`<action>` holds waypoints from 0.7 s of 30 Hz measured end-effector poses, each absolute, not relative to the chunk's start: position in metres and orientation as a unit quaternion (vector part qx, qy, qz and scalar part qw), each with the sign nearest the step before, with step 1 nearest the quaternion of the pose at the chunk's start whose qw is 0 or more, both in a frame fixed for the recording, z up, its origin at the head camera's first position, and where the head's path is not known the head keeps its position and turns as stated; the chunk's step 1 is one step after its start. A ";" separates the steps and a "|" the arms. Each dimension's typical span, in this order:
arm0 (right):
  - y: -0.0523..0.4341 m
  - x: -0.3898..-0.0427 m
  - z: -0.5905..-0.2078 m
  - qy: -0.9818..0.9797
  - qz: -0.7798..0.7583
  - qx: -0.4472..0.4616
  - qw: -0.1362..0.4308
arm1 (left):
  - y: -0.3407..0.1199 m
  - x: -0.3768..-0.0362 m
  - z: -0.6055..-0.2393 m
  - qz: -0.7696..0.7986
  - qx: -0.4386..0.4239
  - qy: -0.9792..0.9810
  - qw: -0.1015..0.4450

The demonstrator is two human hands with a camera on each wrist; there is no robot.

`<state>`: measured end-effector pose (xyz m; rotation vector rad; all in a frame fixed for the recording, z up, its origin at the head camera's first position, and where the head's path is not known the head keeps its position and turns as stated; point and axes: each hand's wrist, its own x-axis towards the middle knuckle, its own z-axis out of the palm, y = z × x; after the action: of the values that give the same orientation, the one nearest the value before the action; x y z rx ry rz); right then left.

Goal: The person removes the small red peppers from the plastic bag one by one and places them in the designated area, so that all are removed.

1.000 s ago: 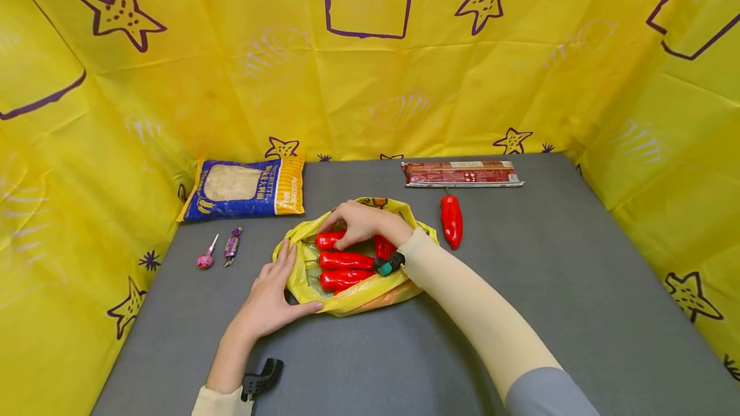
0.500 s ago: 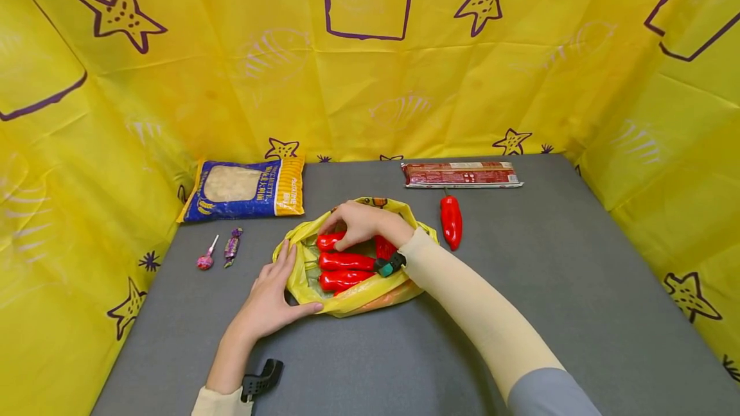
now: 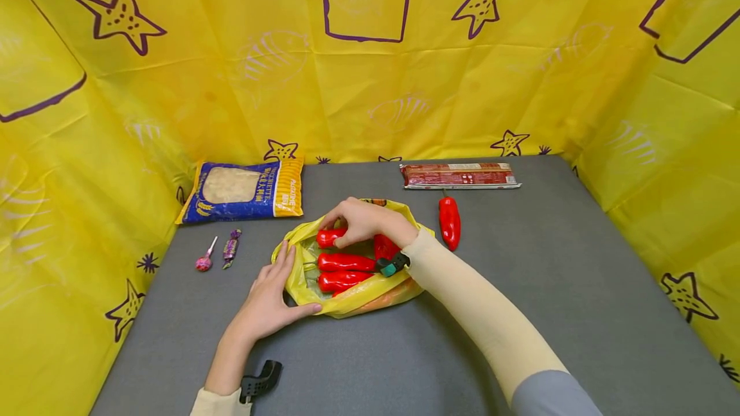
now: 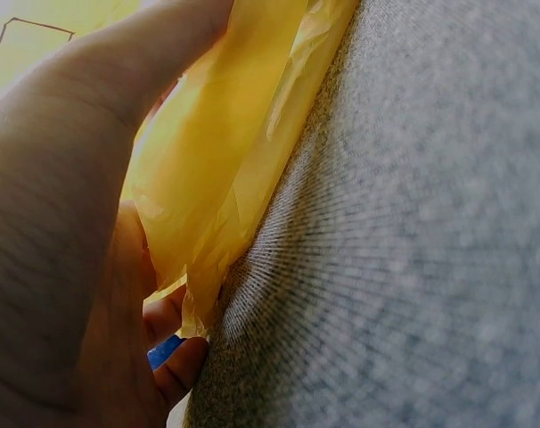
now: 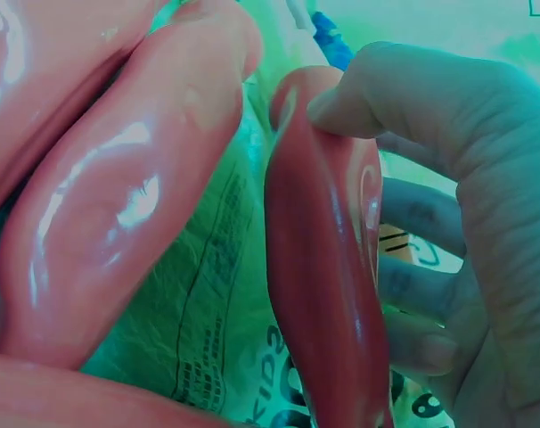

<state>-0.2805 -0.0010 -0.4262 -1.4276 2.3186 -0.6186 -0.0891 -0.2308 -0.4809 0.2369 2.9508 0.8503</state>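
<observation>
A yellow plastic bag [image 3: 354, 308] lies with its mouth spread on the grey table, several glossy red peppers [image 3: 345, 262] inside. My right hand [image 3: 363, 219] reaches into it and pinches the farthest-left red pepper [image 5: 323, 259] between thumb and fingers, near its stem end. In the right wrist view, another pepper [image 5: 132, 192] lies beside it, apart from that hand. My left hand [image 3: 267, 300] rests along the bag's left rim, thumb stretched along the near edge and fingers extended. Seen from the left wrist, the bag's side [image 4: 208, 152] stands between thumb and fingers.
One red pepper [image 3: 449, 222] lies outside, right of the bag. Behind it is a flat red packet [image 3: 460, 176]. A blue and yellow pasta bag [image 3: 241, 189] lies back left, with a lollipop [image 3: 204, 262] and a purple wrapped candy [image 3: 231, 248] in front. Yellow printed cloth [image 3: 370, 101] walls the table.
The head view has shifted very slightly. Both hands keep their places at the bag, and the right hand still pinches the same red pepper.
</observation>
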 end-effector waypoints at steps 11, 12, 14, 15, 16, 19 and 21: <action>0.010 -0.281 -0.426 0.796 -0.256 -0.525 0.156 | -0.232 -0.089 -0.483 0.272 0.078 0.959 0.031; 0.011 -0.281 -0.426 0.795 -0.260 -0.526 0.156 | -0.232 -0.089 -0.484 0.272 0.078 0.958 0.032; 0.013 -0.279 -0.424 0.794 -0.263 -0.525 0.157 | -0.232 -0.089 -0.485 0.274 0.076 0.958 0.033; 0.014 -0.278 -0.424 0.794 -0.263 -0.526 0.157 | -0.232 -0.089 -0.485 0.274 0.076 0.958 0.033; 0.015 -0.277 -0.423 0.793 -0.262 -0.526 0.157 | -0.232 -0.089 -0.485 0.274 0.076 0.958 0.033; 0.019 -0.274 -0.418 0.796 -0.257 -0.526 0.154 | -0.233 -0.089 -0.485 0.276 0.078 0.957 0.030; 0.022 -0.273 -0.415 0.798 -0.253 -0.527 0.149 | -0.233 -0.089 -0.485 0.277 0.080 0.957 0.027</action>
<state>-0.2725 0.0218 -0.4151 -1.5138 2.2926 -0.7265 -0.0891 -0.2325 -0.4852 0.2479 2.9569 0.8566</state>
